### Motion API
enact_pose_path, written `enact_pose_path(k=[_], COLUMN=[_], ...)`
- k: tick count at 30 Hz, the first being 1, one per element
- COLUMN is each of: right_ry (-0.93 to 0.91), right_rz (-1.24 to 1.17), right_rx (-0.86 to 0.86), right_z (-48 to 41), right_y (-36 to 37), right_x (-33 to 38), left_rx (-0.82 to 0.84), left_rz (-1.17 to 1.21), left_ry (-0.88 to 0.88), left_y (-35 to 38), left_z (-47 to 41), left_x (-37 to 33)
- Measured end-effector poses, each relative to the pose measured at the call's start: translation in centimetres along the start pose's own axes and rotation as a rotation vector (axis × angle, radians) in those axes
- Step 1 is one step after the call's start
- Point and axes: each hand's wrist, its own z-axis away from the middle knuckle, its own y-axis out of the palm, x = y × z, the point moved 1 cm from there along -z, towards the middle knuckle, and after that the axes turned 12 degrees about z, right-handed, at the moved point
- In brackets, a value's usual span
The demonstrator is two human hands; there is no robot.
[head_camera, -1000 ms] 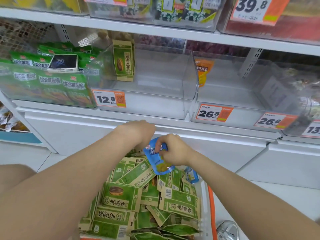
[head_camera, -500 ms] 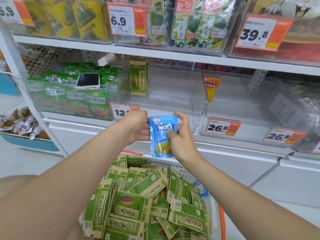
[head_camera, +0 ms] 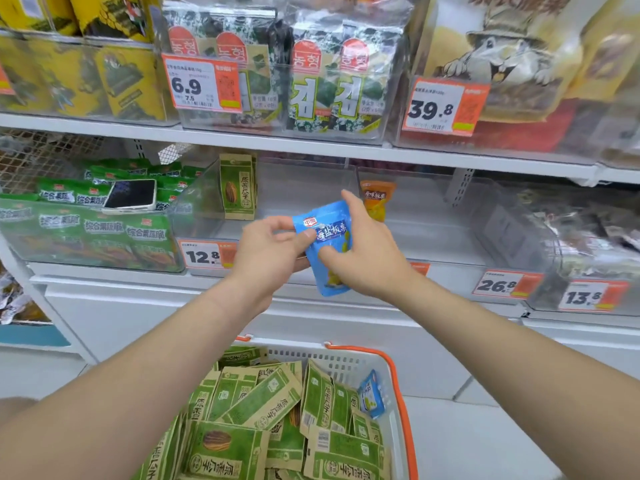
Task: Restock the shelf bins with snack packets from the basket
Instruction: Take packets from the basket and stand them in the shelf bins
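Snack packets (head_camera: pixel 263 403) in green and tan lie heaped in the basket (head_camera: pixel 346 365), crowding its white mesh walls, and one small blue pack (head_camera: pixel 371 394) stands wedged against the right wall under the orange handle. Above the basket's far rim, both arms reach forward and meet on the blue packet (head_camera: pixel 329 230), held in the air in front of the shelf. The left grip (head_camera: pixel 266 251) pinches the packet's left edge between thumb and curled fingers. The right grip (head_camera: pixel 367 258) wraps its right side, thumb across the front and forefinger raised past the top corner. The packet hangs tilted, level with the front lips of two clear bins, about where they meet. Behind it the middle bin (head_camera: pixel 207 216) holds a single tan packet (head_camera: pixel 238 187) upright by its left wall, with open room to the right. The right bin (head_camera: pixel 450 237) holds an orange packet (head_camera: pixel 375 199) near its left wall, and the rest of its floor shows bare. To the left, the full bin (head_camera: pixel 86 251) is packed with green bags, and a phone (head_camera: pixel 131 197) lies on top. Orange price tags (head_camera: pixel 204 256) hang on the bin fronts. Farther up, the upper shelf (head_camera: pixel 311 150) carries seaweed packs (head_camera: pixel 322 84) pressed to the front edge.
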Motion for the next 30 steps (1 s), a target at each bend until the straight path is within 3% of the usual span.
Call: enact_pose_path(k=[5, 9, 13, 16, 20, 27, 30], right_ry=[0.041, 0.114, 0.192, 0.377, 0.557, 0.728, 0.732], right_rz=[-0.044, -0.224, -0.164, -0.071, 0.086, 0.212, 0.373], right_rx=[0.091, 0.091, -0.042, -0.113, -0.088, 0.005, -0.072], right_z=[-1.1, -2.2, -2.8, -3.9, -7.3, -11.7, -12.5], right_y=[-3.8, -5.3, -7.7, -9.5, -10.2, -8.6, -7.3], right_x=[-3.1, -7.5, -11.6, -15.0, -20.4, -24.9, -26.2], left_rx=[0.099, 0.184, 0.208, 0.206, 0.462, 0.404, 0.563], left_rz=[-0.07, -0.224, -0.335, -0.637, -0.952, -1.36, -1.47], left_ry=[0.138, 0.272, 0.334, 0.526, 0.636, 0.48, 0.237], left_y=[4.9, 8.9, 12.2, 13.7, 15.4, 19.0, 19.7], left_z=[-0.6, -2.1, -3.7, -4.7, -5.2, -7.1, -8.3], left_x=[0.7, 1.3, 2.5, 4.3, 7.1, 9.8, 11.8])
